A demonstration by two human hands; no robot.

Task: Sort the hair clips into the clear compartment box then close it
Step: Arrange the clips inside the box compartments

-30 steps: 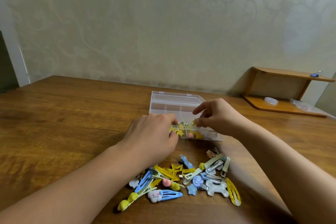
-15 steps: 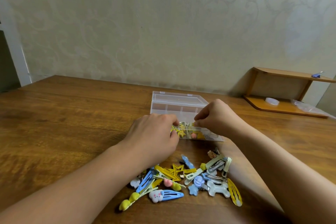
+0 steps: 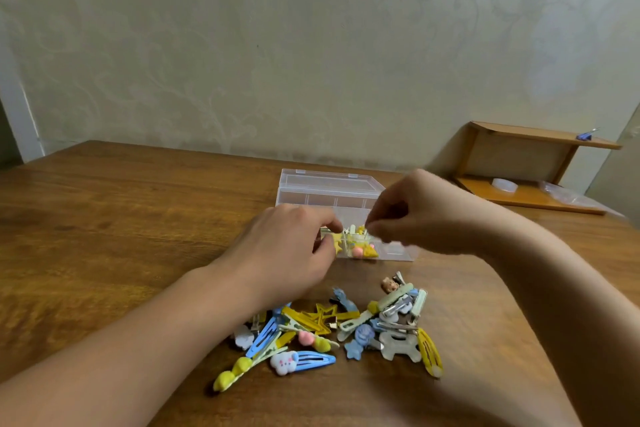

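Observation:
The clear compartment box (image 3: 329, 196) stands open mid-table, its lid tipped back. Yellow clips (image 3: 362, 250) fill its front compartment. My left hand (image 3: 287, 250) is at the box's front left corner, thumb and fingers pinching a yellow star clip (image 3: 336, 242). My right hand (image 3: 419, 215) hovers over the front compartment with curled fingers, its tips pinched at a small yellow clip (image 3: 361, 229); motion blur hides the grip. A loose pile of hair clips (image 3: 346, 326) in blue, yellow, white and mint lies on the table near me, between my forearms.
The wooden table (image 3: 121, 225) runs back to a papered wall. A small wooden shelf (image 3: 519, 163) stands at the far right with a white disc (image 3: 504, 185), a plastic bag (image 3: 568, 196) and a blue clip (image 3: 586, 136) on top.
My right hand has risen slightly above the front compartment and its fingers have curled tighter. My left hand has stayed at the star clip by the box.

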